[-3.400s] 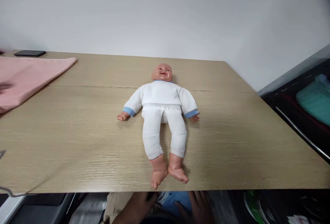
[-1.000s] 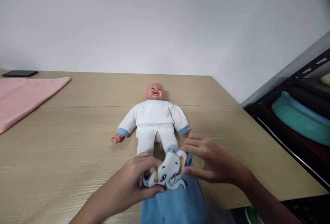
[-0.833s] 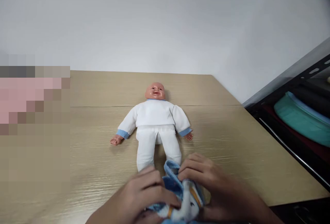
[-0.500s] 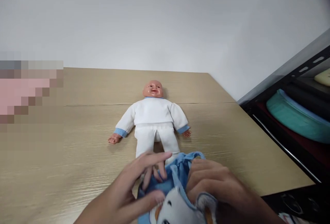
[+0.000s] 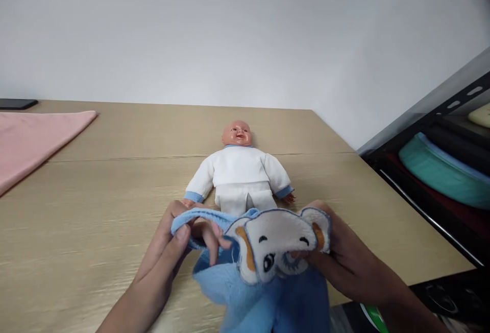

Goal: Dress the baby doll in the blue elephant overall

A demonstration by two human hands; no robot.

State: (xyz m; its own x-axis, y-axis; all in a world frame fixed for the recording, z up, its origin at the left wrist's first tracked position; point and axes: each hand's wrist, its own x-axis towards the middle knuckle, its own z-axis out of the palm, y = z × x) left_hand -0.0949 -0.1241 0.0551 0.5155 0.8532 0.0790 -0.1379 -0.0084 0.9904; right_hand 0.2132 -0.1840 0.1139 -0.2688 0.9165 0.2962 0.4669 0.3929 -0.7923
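A piece of blue doll clothing (image 5: 245,297) with a white animal-face patch is stretched between my hands at the front of the table. My left hand (image 5: 168,251) pinches its blue strap between thumb and fingers, with some fingertips inside the opening. On the other side, my right hand (image 5: 340,256) grips the garment beside the patch's ear, its fingertips partly hidden behind the cloth. Just beyond lies a baby doll (image 5: 241,164) on its back, in a white top with blue cuffs and white trousers. The garment hides its lower legs.
A folded pink cloth (image 5: 34,139) lies at the left, with a flat dark object (image 5: 17,103) behind it. To the right of the wooden table (image 5: 115,190), a black rack (image 5: 424,210) holds a teal item (image 5: 440,169). A wall rises behind.
My hands have moved apart and lifted the blue garment, spreading its top open. My left hand has closed on the strap. The doll still lies on its back.
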